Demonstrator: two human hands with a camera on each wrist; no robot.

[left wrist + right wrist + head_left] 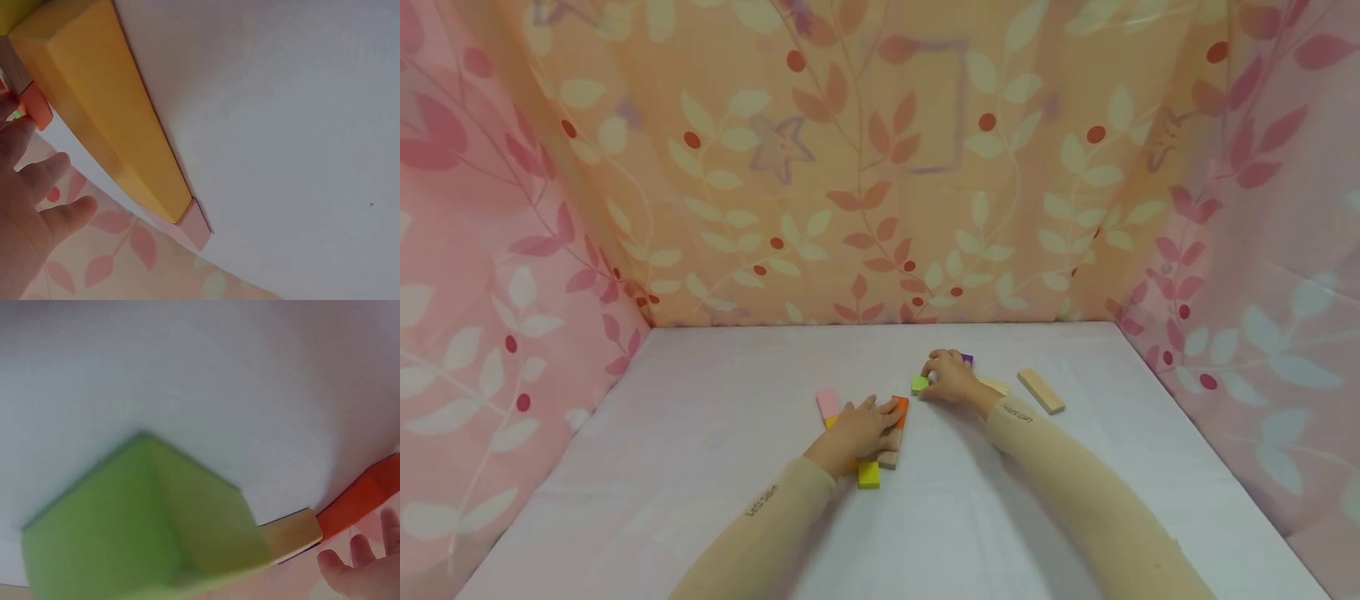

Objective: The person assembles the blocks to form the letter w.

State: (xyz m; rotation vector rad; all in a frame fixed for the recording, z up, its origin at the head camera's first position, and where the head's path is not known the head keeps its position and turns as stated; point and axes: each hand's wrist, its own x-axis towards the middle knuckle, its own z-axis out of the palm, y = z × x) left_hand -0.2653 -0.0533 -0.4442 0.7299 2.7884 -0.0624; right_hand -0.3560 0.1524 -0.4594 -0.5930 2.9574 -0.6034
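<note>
Beige sleeves (767, 525) lead to two hands over the white tabletop (700, 400). The left hand (857, 429), its fingers loosely spread and fairly straight, is at the orange block (902, 412), whose long axis runs near to far; that grip appears to hold nothing. The right hand (951, 382) arches with bent fingers; I cannot tell whether its grip holds anything. What seems to matter most: the small green block (920, 385) lies at the right hand's left side, nearer it than the left hand, just beyond the orange block and slightly right.
</note>
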